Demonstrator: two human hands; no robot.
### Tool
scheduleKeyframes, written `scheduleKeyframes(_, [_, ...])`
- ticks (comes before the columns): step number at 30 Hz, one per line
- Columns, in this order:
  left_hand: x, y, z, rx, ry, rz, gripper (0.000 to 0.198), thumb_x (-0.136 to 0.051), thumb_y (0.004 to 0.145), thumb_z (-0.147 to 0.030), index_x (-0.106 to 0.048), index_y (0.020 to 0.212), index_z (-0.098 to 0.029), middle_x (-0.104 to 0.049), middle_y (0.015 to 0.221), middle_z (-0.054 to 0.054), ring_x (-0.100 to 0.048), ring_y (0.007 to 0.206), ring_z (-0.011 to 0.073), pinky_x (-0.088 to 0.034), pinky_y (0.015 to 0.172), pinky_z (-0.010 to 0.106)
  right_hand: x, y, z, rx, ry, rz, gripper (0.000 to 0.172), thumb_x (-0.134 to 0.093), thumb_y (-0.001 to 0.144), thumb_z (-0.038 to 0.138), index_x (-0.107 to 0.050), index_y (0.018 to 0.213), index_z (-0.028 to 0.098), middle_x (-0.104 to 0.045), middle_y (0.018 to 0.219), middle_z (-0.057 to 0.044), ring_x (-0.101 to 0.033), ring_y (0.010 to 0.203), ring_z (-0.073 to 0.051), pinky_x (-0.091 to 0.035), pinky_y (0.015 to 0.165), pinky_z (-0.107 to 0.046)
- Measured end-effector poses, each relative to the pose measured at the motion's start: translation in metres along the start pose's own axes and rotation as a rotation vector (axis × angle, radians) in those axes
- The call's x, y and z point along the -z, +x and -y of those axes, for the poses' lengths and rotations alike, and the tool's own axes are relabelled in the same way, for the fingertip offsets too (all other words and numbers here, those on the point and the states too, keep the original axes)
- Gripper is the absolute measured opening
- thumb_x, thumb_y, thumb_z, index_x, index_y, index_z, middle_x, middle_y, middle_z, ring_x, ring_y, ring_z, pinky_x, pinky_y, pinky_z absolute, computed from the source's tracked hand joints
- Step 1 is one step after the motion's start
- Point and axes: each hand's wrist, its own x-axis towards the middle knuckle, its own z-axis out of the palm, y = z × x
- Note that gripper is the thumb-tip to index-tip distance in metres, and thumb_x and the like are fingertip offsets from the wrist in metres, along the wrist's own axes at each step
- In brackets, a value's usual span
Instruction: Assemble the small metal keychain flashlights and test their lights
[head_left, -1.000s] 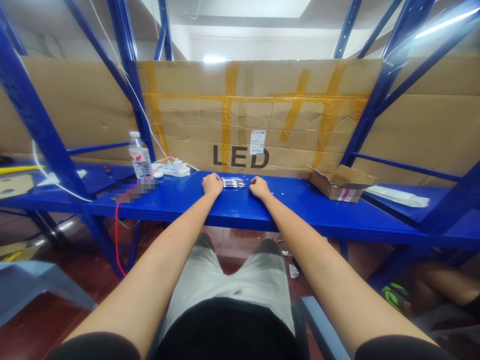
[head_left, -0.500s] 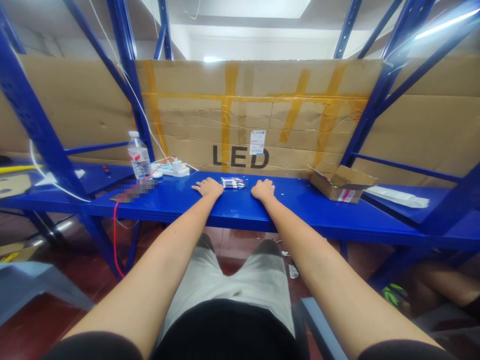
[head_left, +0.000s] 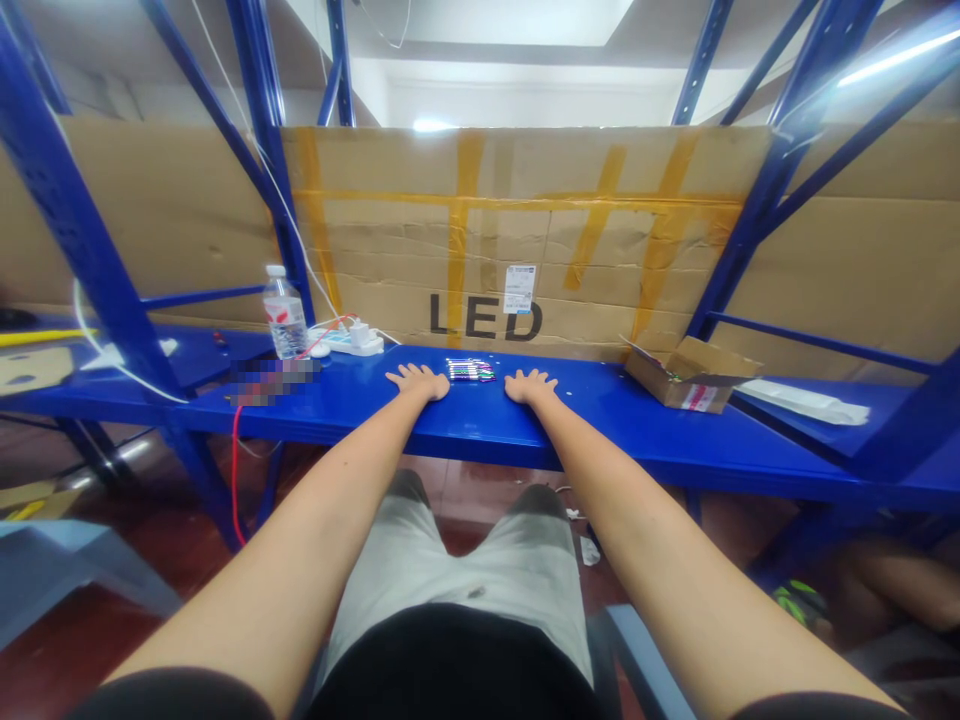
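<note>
My left hand point(head_left: 420, 382) lies flat on the blue table point(head_left: 360, 400), its fingers spread and nothing in them. On the other side, my right hand point(head_left: 530, 386) also rests palm down with the fingers apart. Between the two hands lies a row of thin, shiny, multicoloured sticks that look like pens point(head_left: 471, 371), side by side. The left thumb is close to the row's left end; a small gap separates the right thumb from the other end.
A water bottle point(head_left: 285, 315) and a white power strip point(head_left: 352, 341) stand at the left, near a red cable point(head_left: 236, 470). An opened cardboard box point(head_left: 686, 375) sits at the right. Behind the table rises a large cardboard sheet point(head_left: 585, 270) between blue posts.
Both hands have spread their fingers and flattened on the table, where the right one was more curled before. The row of sticks stays between them. The view has shifted slightly.
</note>
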Motion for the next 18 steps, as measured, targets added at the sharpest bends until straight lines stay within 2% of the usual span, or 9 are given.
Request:
scheduleKeyframes(4, [0.000, 0.006, 0.005, -0.057, 0.015, 0.019, 0.071, -0.053, 0.084, -0.048, -0.047, 0.148, -0.016, -0.026, 0.161, 0.025, -0.011, 0.151, 0.0463, 0.002, 0.113, 0.071, 0.000, 0.001, 0.000, -0.002, -0.006, 0.006, 0.072, -0.027, 0.099, 0.053, -0.028, 0.158, 0.013, -0.014, 0.165, -0.024, -0.011, 0.151, -0.044, -0.004, 0.114, -0.069])
scheduleKeyframes(8, [0.000, 0.012, 0.009, -0.134, -0.007, 0.029, 0.070, -0.055, 0.082, -0.048, -0.051, 0.145, -0.018, -0.032, 0.158, 0.025, -0.015, 0.149, 0.0481, -0.001, 0.112, 0.072, 0.000, 0.000, 0.000, 0.000, -0.010, 0.000, 0.071, -0.026, 0.099, 0.053, -0.029, 0.157, 0.012, -0.016, 0.164, -0.024, -0.013, 0.151, -0.044, -0.004, 0.114, -0.070])
scheduleKeyframes(12, [0.001, 0.013, 0.010, -0.134, 0.074, 0.076, 0.076, -0.045, 0.088, -0.053, -0.042, 0.151, -0.010, -0.021, 0.161, 0.028, -0.010, 0.150, 0.0483, 0.001, 0.113, 0.072, 0.001, -0.002, 0.000, 0.013, -0.022, -0.007, 0.071, -0.025, 0.099, 0.052, -0.029, 0.157, 0.012, -0.016, 0.164, -0.026, -0.013, 0.150, -0.045, -0.005, 0.114, -0.069])
scheduleKeyframes(18, [0.004, 0.016, 0.015, -0.239, 0.165, 0.120, 0.075, -0.037, 0.090, -0.058, -0.039, 0.153, -0.017, -0.023, 0.162, 0.023, -0.014, 0.149, 0.0495, -0.006, 0.113, 0.073, -0.003, 0.001, 0.000, 0.010, -0.042, -0.029, 0.071, -0.023, 0.099, 0.051, -0.032, 0.156, 0.010, -0.019, 0.162, -0.026, -0.016, 0.149, -0.045, -0.006, 0.113, -0.068])
